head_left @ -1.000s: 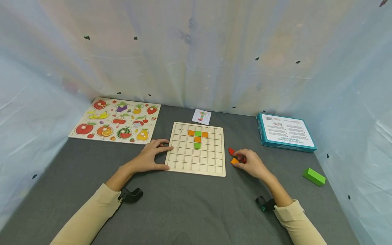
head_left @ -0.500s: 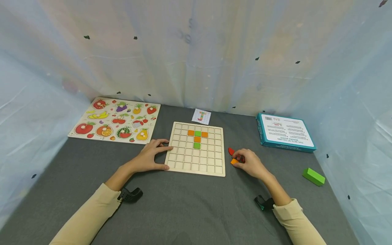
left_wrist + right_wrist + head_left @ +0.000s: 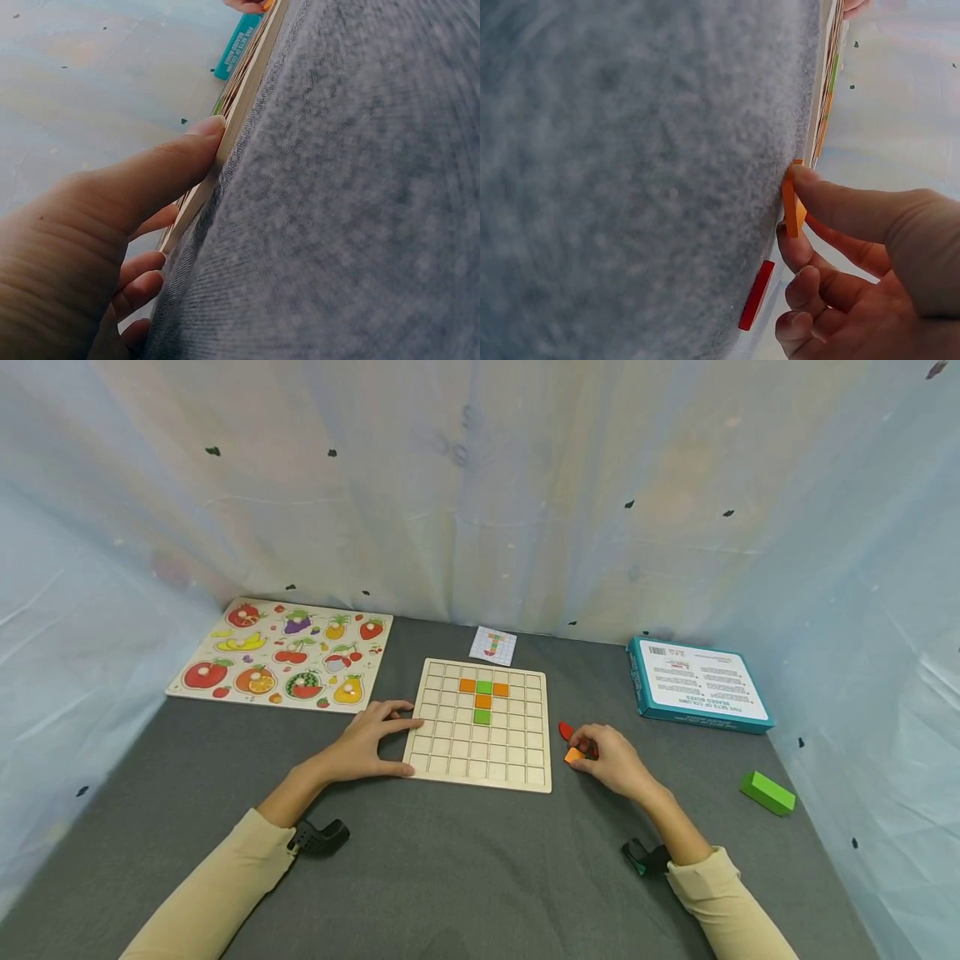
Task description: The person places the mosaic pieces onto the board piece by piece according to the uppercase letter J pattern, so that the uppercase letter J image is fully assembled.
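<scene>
A pale wooden grid board (image 3: pixel 517 736) lies mid-table, with several orange and green square tiles forming a T in its upper cells. My left hand (image 3: pixel 366 745) rests at the board's left side, thumb by the near corner and index finger on the edge. Right of the board, my right hand (image 3: pixel 613 760) pinches an orange square tile (image 3: pixel 574 755) between thumb and finger; the right wrist view has that orange tile (image 3: pixel 790 202) standing tilted at the cloth. A red curved piece (image 3: pixel 566 731) lies just beyond the fingertips. More red shows behind the fingers, mostly hidden.
Behind the board lies a small pattern card (image 3: pixel 493 646). A fruit puzzle board (image 3: pixel 285 656) occupies the back left. At the back right is a teal box (image 3: pixel 701 685), with a green block (image 3: pixel 768 793) nearer the right edge. A plastic sheet (image 3: pixel 480 502) walls the table.
The orange tile has tilted slightly in the right hand's pinch. The left hand and the board stay where they were.
</scene>
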Demonstrator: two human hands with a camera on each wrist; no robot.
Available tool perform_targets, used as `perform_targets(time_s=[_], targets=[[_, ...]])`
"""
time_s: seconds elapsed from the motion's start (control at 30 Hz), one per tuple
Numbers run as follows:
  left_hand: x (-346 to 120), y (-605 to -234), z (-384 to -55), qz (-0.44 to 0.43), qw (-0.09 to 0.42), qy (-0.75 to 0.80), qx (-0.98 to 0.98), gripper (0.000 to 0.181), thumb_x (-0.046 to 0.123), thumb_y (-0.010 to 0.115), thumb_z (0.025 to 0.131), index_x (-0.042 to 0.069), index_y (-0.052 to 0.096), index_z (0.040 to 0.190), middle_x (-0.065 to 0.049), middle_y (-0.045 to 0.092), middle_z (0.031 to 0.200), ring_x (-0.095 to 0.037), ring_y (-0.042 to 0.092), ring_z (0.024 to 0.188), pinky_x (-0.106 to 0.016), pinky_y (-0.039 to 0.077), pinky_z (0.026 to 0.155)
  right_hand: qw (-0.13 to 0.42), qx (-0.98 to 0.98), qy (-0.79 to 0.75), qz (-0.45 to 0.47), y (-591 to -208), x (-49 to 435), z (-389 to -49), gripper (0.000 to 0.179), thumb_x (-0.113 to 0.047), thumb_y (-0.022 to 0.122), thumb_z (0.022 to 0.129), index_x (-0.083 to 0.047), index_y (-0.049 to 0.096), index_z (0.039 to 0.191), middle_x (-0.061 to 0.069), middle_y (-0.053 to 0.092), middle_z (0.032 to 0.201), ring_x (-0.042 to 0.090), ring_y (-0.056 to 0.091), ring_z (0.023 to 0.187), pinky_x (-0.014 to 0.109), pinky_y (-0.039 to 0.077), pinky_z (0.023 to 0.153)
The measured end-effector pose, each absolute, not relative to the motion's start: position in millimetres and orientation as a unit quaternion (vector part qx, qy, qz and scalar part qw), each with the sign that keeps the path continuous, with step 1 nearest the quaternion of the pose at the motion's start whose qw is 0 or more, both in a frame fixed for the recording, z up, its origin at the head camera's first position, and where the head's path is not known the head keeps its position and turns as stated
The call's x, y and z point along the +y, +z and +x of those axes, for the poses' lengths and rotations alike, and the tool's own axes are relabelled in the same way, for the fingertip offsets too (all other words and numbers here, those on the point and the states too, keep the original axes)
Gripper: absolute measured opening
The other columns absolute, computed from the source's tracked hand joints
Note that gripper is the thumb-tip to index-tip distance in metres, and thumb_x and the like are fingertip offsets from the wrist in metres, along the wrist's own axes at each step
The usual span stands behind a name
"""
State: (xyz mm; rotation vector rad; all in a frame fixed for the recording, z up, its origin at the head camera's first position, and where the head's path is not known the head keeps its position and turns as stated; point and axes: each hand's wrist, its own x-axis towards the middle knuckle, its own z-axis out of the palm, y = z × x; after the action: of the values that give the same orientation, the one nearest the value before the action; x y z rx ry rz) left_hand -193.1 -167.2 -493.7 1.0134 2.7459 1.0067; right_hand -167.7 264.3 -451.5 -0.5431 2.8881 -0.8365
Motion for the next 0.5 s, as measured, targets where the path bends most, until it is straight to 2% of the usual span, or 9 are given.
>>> perform_targets(time_s=[0.2,0.4,0.5], targets=[[-167.0,-494.0,-193.5,0.328,0.022,0.325,0.887,0.081,0.054,0.082,0.076,0.019,0.056,0.144,-0.012,0.039,0.151,-0.036,0.035,0.134,-0.064,0.025,0.104,0.048,0.94,-0.285,-0.181,-447.6,261.9,-169.9,0.018,-0.005,0.079,0.085,-0.003,0.068,0.098,0.0,0.058,0.078,0.014,0.048,0.066,0.029,0.041,0.061],[-167.7,-495.1,-193.9,0.33,0.02,0.328,0.885,0.082,0.053,0.083,0.076,0.019,0.056,0.144,-0.012,0.038,0.151,-0.035,0.034,0.134,-0.064,0.025,0.104,0.036,0.916,-0.342,-0.209,-437.9,242.1,-181.1,0.019,-0.003,0.076,0.087,0.0,0.07,0.105,0.003,0.066,0.088,0.015,0.055,0.072,0.03,0.047,0.064],[-167.5,-496.6,-194.1,0.336,0.013,0.327,0.883,0.082,0.052,0.083,0.076,0.018,0.056,0.144,-0.013,0.039,0.151,-0.035,0.035,0.133,-0.064,0.026,0.102,0.053,0.896,-0.372,-0.239,-434.5,221.2,-188.2,0.018,-0.003,0.072,0.091,0.001,0.07,0.108,0.005,0.066,0.09,0.017,0.056,0.073,0.03,0.047,0.065]])
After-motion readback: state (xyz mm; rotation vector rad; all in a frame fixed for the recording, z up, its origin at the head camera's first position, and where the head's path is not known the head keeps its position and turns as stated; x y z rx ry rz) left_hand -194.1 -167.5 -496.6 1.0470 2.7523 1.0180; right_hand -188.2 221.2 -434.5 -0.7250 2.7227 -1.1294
